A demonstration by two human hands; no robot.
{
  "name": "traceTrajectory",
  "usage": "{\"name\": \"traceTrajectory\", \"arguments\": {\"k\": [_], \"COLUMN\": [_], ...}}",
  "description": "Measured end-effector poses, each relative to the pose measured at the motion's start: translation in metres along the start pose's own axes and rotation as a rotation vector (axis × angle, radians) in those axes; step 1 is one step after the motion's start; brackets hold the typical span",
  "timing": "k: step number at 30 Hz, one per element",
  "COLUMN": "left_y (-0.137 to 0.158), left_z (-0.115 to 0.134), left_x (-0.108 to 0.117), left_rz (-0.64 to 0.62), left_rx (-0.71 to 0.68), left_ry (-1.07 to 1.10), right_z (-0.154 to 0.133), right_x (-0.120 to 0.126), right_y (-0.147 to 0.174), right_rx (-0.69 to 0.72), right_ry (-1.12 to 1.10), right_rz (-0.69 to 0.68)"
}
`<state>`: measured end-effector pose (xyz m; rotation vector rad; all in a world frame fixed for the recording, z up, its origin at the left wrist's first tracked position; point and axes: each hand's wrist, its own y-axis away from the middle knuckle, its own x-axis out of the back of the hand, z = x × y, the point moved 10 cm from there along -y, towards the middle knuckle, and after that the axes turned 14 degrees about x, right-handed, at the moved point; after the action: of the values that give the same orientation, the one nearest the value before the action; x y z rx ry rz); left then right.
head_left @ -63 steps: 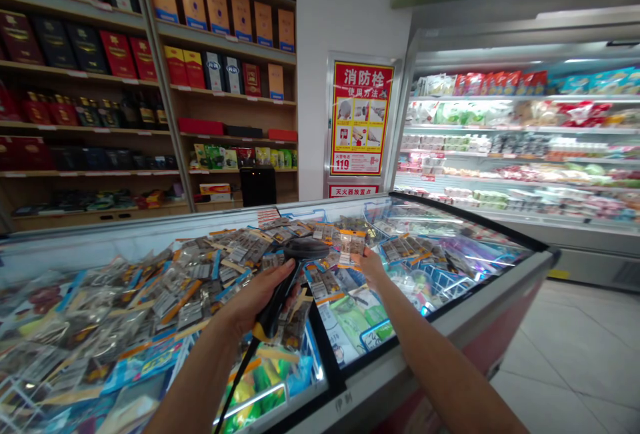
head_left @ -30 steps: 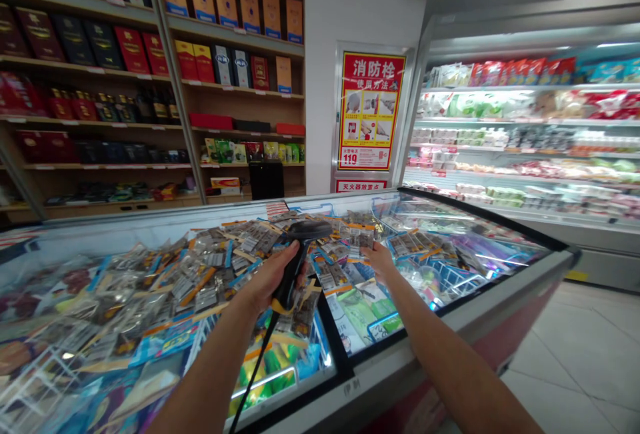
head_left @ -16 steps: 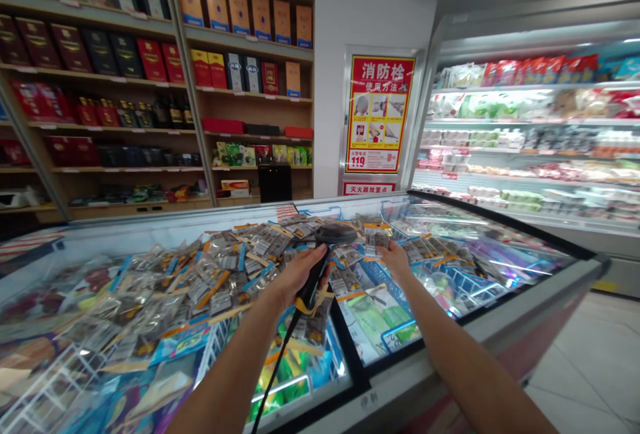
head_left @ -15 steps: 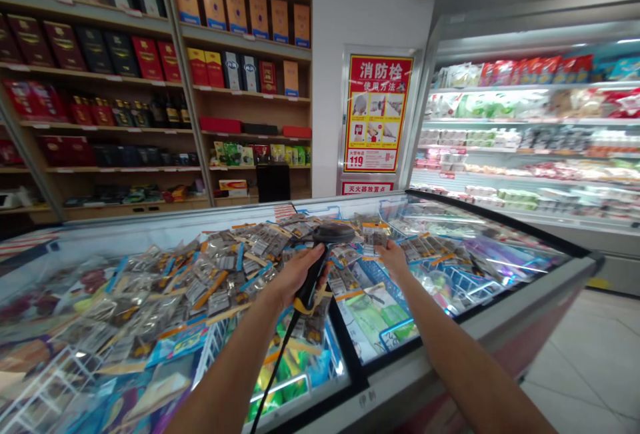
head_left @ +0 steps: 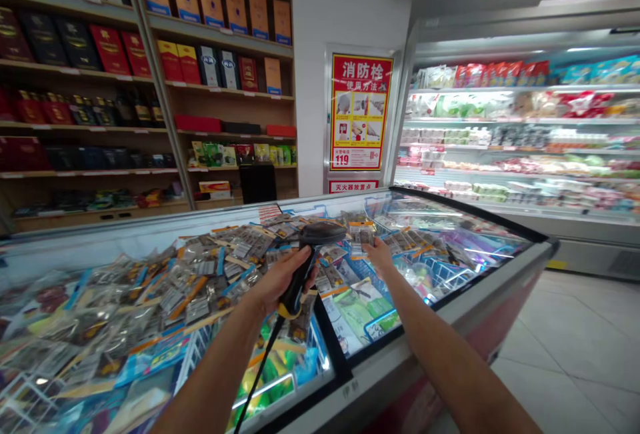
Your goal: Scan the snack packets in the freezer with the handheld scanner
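My left hand (head_left: 285, 279) is wrapped round the handle of a black and yellow barcode scanner (head_left: 301, 273), whose head points to the right. Its black cord (head_left: 260, 371) hangs down toward the front edge of the freezer. Between the fingers of my right hand (head_left: 379, 255) is a small clear packet (head_left: 361, 237) with an orange top strip and a printed label, held upright in front of the scanner head. Many similar packets (head_left: 193, 281) lie spread in a loose heap on the freezer's glass top, left of and behind my hands.
The chest freezer (head_left: 425, 347) has a glass lid with dark frames; wire baskets and bagged goods show beneath. Shelves of boxes (head_left: 215, 74) stand behind at left. A red and yellow poster (head_left: 359, 114) hangs on the wall. At right is a lit refrigerated display (head_left: 520, 134).
The whole view has swung slightly to the right, so the scene sits further left. Both hands keep their holds on the scanner and the packet, with little movement between them.
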<state>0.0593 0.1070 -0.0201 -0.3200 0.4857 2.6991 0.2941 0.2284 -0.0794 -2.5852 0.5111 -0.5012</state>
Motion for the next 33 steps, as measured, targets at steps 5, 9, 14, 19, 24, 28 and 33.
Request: {"name": "traceTrajectory", "arguments": {"k": [5, 9, 14, 19, 24, 28, 33], "left_y": [0.001, 0.002, 0.007, 0.009, 0.011, 0.017, 0.025], "left_z": [0.004, 0.006, 0.007, 0.008, 0.007, 0.006, 0.010], "left_x": [0.014, 0.032, 0.035, 0.033, 0.039, 0.054, 0.083], "left_rz": [0.057, 0.124, 0.166, 0.182, 0.222, 0.322, 0.449], "left_rx": [-0.026, -0.033, -0.003, -0.004, 0.018, 0.068, 0.078], "left_ry": [-0.044, -0.035, -0.026, -0.050, -0.048, -0.072, -0.119], "right_z": [-0.009, -0.020, -0.020, 0.001, 0.012, -0.010, -0.057], "right_x": [0.021, 0.040, 0.035, 0.034, 0.047, 0.039, -0.032], "right_y": [-0.003, -0.002, 0.008, 0.003, -0.019, -0.022, 0.013], "right_rx": [-0.019, 0.012, 0.162, 0.185, 0.177, 0.217, 0.414], "right_ry": [0.415, 0.749, 0.985, 1.007, 1.022, 0.948, 0.715], "right_rz": [-0.051, -0.131, -0.371, -0.486, -0.393, -0.283, -0.454]}}
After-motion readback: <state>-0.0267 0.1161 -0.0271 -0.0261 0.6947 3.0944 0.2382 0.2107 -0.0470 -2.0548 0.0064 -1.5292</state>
